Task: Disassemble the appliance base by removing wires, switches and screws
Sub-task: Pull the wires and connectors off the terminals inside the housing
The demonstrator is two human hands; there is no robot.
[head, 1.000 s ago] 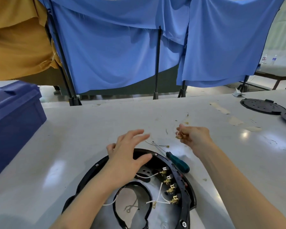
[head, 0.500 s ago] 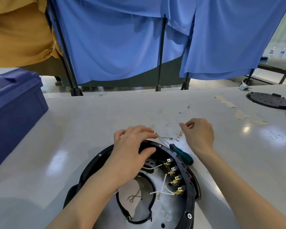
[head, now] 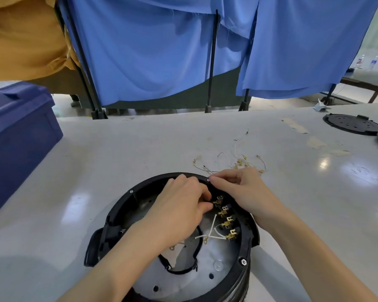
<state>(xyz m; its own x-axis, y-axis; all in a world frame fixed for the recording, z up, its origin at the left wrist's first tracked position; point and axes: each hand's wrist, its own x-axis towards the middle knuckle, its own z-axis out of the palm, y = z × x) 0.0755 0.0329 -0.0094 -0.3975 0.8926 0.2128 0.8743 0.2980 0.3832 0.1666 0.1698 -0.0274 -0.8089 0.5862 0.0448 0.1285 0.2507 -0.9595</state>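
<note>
Black appliance base (head: 118,207) on the table (head: 92,171), my left grip (head: 183,205) pinching the top brass terminal (head: 218,202), my right grip (head: 244,192) on the far rim, clasped or not I cannot tell, loose wires (head: 240,162) beyond

Workshop, long grey worktable (head: 140,149), blue curtain partitions (head: 162,51), blue parts crate (head: 20,127)

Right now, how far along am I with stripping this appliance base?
Done: several loose wires lie on the table beyond the base. In hand: your left hand pinches at the top terminal while the right hand rests on the rim. Left: white wires on the lower terminals, the switch row, and rim screws.
</note>
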